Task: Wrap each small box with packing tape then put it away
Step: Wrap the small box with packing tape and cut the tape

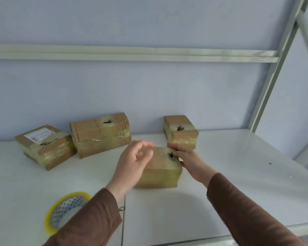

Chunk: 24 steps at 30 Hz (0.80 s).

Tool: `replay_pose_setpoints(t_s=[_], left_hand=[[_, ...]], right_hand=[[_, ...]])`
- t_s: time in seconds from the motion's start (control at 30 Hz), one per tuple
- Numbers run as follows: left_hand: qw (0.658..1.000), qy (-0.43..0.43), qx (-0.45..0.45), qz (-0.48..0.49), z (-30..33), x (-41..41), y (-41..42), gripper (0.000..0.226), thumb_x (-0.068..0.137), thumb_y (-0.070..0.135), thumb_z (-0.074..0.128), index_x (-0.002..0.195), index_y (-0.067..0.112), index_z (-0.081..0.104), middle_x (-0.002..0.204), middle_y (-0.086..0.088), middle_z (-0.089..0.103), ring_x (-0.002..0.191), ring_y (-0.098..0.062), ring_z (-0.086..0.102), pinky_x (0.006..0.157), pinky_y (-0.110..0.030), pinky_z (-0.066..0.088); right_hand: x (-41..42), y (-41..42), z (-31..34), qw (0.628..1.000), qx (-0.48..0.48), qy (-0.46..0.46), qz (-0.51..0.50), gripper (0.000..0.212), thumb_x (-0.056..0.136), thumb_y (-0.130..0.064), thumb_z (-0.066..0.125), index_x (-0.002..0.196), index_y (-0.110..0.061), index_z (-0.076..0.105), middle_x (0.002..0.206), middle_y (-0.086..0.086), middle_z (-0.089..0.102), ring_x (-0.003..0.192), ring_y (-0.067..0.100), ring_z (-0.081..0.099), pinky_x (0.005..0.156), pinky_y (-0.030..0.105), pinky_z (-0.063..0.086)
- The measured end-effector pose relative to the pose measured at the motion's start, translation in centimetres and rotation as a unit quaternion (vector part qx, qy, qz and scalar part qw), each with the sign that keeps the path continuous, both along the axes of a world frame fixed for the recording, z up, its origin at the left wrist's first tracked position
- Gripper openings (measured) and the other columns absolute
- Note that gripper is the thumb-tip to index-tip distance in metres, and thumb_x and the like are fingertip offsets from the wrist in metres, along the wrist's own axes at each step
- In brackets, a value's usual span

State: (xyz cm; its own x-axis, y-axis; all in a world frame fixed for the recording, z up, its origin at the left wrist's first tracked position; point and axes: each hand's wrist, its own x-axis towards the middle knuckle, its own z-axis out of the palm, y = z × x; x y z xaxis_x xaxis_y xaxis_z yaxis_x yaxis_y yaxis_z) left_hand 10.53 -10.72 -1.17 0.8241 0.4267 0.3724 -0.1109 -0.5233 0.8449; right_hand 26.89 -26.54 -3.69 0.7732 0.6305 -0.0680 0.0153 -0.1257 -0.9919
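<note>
Boxes: I count four brown cardboard boxes banded with clear yellowish packing tape, all on the white bench.
Near box: the taped box between my hands sits at the middle of the bench, with a dark hole in its top near the right edge.
Back row: three taped boxes stand along the pale blue wall; the left box with a white printed label, the wide box beside it, touching or nearly so, and the small box to the right just behind the near one.
Tape: one roll of yellow-edged packing tape with a white lattice core lies flat near the front left, partly hidden by my left sleeve.
Left hand: my grip here is loose, fingers gently curled over the box's left end, holding nothing.
Right hand: my fingertips lie on the box's right top edge by the hole, thumb against its side; a light hold.
Frame: grey metal shelf rails run above and at right.
</note>
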Motion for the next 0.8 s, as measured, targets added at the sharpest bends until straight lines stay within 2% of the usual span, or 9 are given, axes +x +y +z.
replay_pose_setpoints(t_s=[0.1, 0.17, 0.23, 0.37, 0.47, 0.57, 0.67, 0.73, 0.8], left_hand=[[0.992, 0.123, 0.014, -0.004, -1.4, 1.0, 2.8, 0.056, 0.098, 0.043, 0.064, 0.150, 0.040, 0.043, 0.152, 0.023, 0.037, 0.144, 0.002, 0.032, 0.115, -0.025, 0.027], [0.983, 0.175, -0.037, -0.029, -2.8, 1.0, 3.6, 0.073, 0.096, 0.053, 0.063, 0.159, 0.040, 0.027, 0.165, 0.017, 0.019, 0.154, -0.006, 0.016, 0.123, -0.031, 0.019], [0.981, 0.186, -0.036, -0.032, -4.1, 0.8, 3.4, 0.080, 0.092, 0.061, 0.063, 0.160, 0.038, 0.025, 0.164, 0.017, 0.013, 0.155, -0.009, 0.015, 0.124, -0.032, 0.018], [0.980, 0.199, -0.009, -0.019, -4.1, 0.4, 2.4, 0.085, 0.091, 0.066, 0.059, 0.161, 0.034, 0.023, 0.163, 0.017, 0.011, 0.153, -0.010, 0.017, 0.125, -0.032, 0.018], [0.976, 0.213, -0.019, -0.046, -2.2, -0.6, 2.6, 0.077, 0.098, 0.060, 0.054, 0.162, 0.039, 0.017, 0.169, 0.016, 0.002, 0.156, -0.006, 0.005, 0.115, -0.023, 0.010], [0.984, 0.174, -0.026, -0.012, 0.2, -3.9, 4.6, 0.062, 0.100, 0.052, 0.057, 0.156, 0.041, 0.034, 0.156, 0.018, 0.033, 0.150, -0.003, 0.026, 0.111, -0.022, 0.023], [0.979, 0.202, 0.013, 0.002, 1.0, -8.4, 7.3, 0.049, 0.098, 0.038, 0.066, 0.144, 0.042, 0.049, 0.148, 0.019, 0.047, 0.144, -0.001, 0.037, 0.107, -0.021, 0.031], [0.952, 0.293, 0.084, 0.000, 0.4, -11.0, 8.5, 0.060, 0.093, 0.039, 0.072, 0.145, 0.045, 0.043, 0.152, 0.020, 0.041, 0.146, -0.004, 0.031, 0.110, -0.022, 0.028], [0.898, 0.406, 0.171, 0.002, -0.8, -12.6, 8.9, 0.087, 0.085, 0.050, 0.076, 0.156, 0.040, 0.028, 0.162, 0.014, 0.026, 0.151, -0.007, 0.017, 0.118, -0.027, 0.023]], right_hand=[[-1.0, -0.4, -0.5, 0.996, 0.050, 0.026, -0.062, 0.042, 0.107, -0.014, 0.050, 0.149, -0.022, 0.050, 0.146, -0.006, 0.054, 0.134, 0.014, 0.052, 0.114, 0.039, 0.044], [-2.2, -0.6, -1.0, 0.992, 0.065, 0.044, -0.101, 0.040, 0.106, -0.019, 0.053, 0.145, -0.024, 0.053, 0.140, -0.005, 0.059, 0.130, 0.016, 0.056, 0.105, 0.036, 0.049], [-3.5, -0.4, -1.4, 0.994, 0.060, 0.053, -0.079, 0.034, 0.105, -0.022, 0.056, 0.139, -0.024, 0.058, 0.130, -0.001, 0.068, 0.122, 0.019, 0.063, 0.097, 0.034, 0.054], [-4.3, -0.2, -1.2, 0.996, 0.036, 0.028, -0.073, 0.036, 0.105, -0.022, 0.056, 0.141, -0.022, 0.059, 0.130, -0.001, 0.068, 0.121, 0.019, 0.064, 0.107, 0.039, 0.050], [-4.9, -0.7, -0.6, 0.984, -0.024, -0.131, -0.120, 0.041, 0.105, -0.026, 0.055, 0.146, -0.026, 0.053, 0.137, -0.009, 0.057, 0.133, 0.012, 0.049, 0.106, 0.029, 0.039], [-7.5, -0.6, 0.7, 0.902, 0.003, -0.403, -0.157, 0.033, 0.104, -0.018, 0.054, 0.136, -0.025, 0.058, 0.128, -0.015, 0.057, 0.123, 0.010, 0.049, 0.099, 0.024, 0.038], [-11.6, 0.9, 1.5, 0.871, 0.113, -0.472, -0.077, 0.032, 0.101, -0.014, 0.050, 0.130, -0.022, 0.060, 0.119, -0.015, 0.061, 0.114, 0.006, 0.057, 0.094, 0.019, 0.045], [-14.2, 2.4, 0.8, 0.896, 0.131, -0.423, 0.011, 0.035, 0.101, -0.013, 0.049, 0.135, -0.020, 0.056, 0.118, -0.012, 0.063, 0.114, 0.008, 0.061, 0.093, 0.021, 0.050], [-16.1, 4.1, -0.8, 0.929, 0.059, -0.353, 0.097, 0.046, 0.102, -0.014, 0.050, 0.146, -0.022, 0.045, 0.127, -0.008, 0.062, 0.120, 0.007, 0.059, 0.099, 0.027, 0.050]])
